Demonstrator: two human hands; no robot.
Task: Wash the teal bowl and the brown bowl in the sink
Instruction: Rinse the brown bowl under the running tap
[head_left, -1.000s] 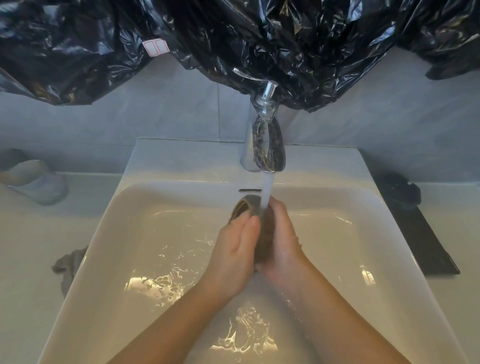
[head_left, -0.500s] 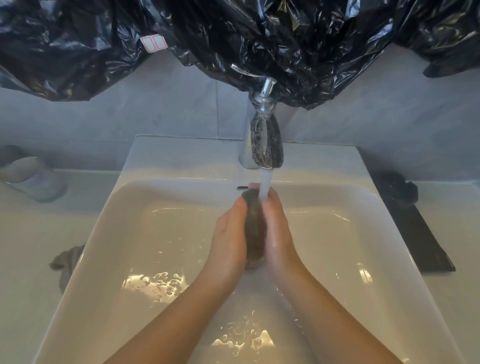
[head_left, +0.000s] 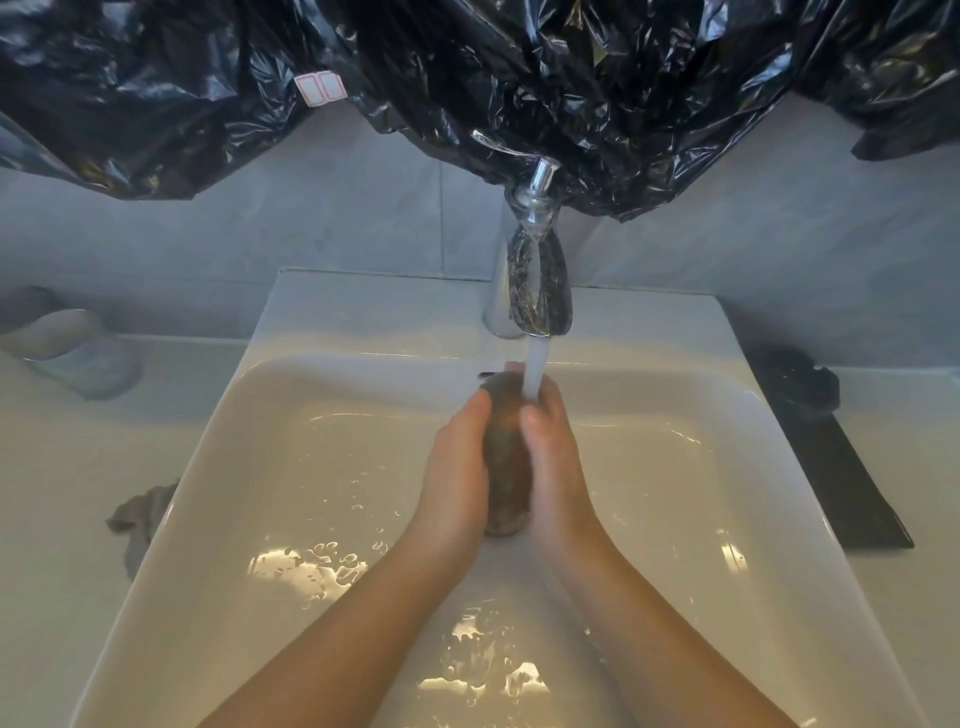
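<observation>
Rinsing is the step in hand, and the single head view shows it plainly. The brown bowl (head_left: 506, 467) stands edge-on inside the sink (head_left: 363, 312), raised off the basin floor and sandwiched between the 2 hands right under the tap (head_left: 537, 280). The left hand (head_left: 457, 467) lies against the bowl's left face with its fingers straight and pressed flat. The right hand (head_left: 556, 467) grips from the other side, thumb curled over the near edge and fingers wrapped round the far face. The water stream (head_left: 535, 369) lands on the right fingertips and the bowl's upper edge.

Compared with 1 second ago, the bowl has been turned. Its open rim then faced left with the left fingers across it; now only the thin dark edge shows. Both hands have also climbed closer to the spout. That suggests the inside has had its rub and the outer walls are now getting the water, so this bowl looks well along.

On the counter to the left, well apart from the basin, a pale, tipped bowl, which I take to be the teal bowl (head_left: 78, 348), sits untouched. Whether it is already washed cannot be told. A grey cloth (head_left: 140, 514) lies beside the sink's left rim, and black plastic sheeting (head_left: 519, 78) hangs above.
</observation>
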